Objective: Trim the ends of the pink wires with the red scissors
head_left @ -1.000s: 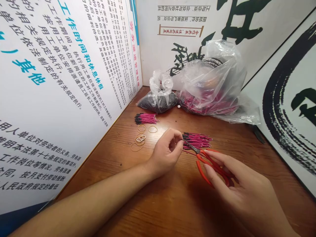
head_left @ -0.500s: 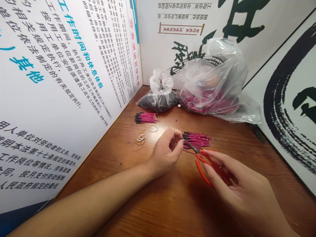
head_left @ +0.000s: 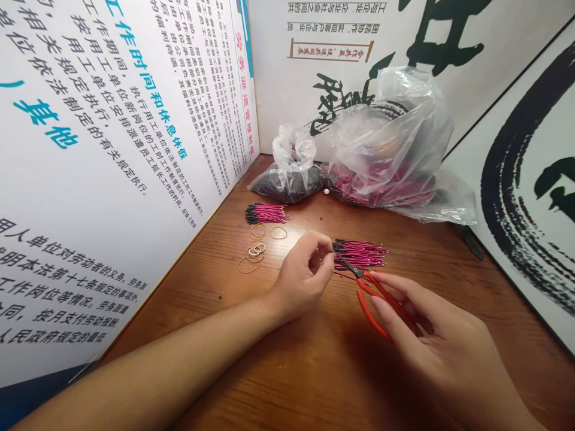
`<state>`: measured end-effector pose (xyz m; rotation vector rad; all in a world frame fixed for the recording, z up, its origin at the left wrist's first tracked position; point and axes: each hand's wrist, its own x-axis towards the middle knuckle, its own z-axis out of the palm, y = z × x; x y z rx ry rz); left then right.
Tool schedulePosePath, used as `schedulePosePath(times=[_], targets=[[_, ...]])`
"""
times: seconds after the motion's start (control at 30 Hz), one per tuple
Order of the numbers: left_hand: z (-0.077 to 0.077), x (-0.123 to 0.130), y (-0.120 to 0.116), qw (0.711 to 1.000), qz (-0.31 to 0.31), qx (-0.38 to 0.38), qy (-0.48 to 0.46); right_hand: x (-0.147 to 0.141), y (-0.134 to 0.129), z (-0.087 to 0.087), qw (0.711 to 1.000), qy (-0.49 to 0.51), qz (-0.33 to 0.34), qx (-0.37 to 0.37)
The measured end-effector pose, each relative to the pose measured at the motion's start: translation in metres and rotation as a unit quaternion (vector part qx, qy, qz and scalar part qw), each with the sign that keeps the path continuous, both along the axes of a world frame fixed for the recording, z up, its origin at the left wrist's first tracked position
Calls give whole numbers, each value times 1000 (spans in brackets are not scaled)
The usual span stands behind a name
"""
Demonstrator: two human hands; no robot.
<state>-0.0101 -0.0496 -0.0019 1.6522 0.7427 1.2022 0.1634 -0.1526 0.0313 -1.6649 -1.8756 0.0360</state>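
My right hand (head_left: pixel 431 329) grips a pair of scissors (head_left: pixel 377 296) with orange-red handles, fingers and thumb on the handles. The narrow dark blades point up and left, their tips right at the fingertips of my left hand (head_left: pixel 308 269). That left hand is closed in a pinch; whatever sits between finger and thumb is too small to make out. Just beyond the blades lies a pile of pink wires (head_left: pixel 362 254) with black ends. One pink wire lies apart below the pile, partly behind the scissors.
Another bundle of pink wires (head_left: pixel 267 213) lies back left, with several rubber bands (head_left: pixel 256 250) in front of it. Behind stand a small clear bag (head_left: pixel 287 182) of dark pieces and a large plastic bag (head_left: pixel 386 173) of pink wires. Printed panels (head_left: pixel 179 108) border the wooden table (head_left: pixel 287 371).
Hardly anything differs. Both hands and the scissors hold almost the same place; the view has shifted very slightly.
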Motion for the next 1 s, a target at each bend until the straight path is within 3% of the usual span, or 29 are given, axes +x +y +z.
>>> schedulePosePath(times=[0.37, 0.8, 1.0], targets=[[-1, 0, 1, 1000, 2, 29, 7, -1, 0, 3, 1000, -18, 0, 10], [-3, 0, 2, 999, -5, 45, 10, 5, -1, 8, 985, -147, 13, 90], [-2, 0, 2, 999, 11, 47, 23, 3, 1, 7, 991, -120, 8, 66]])
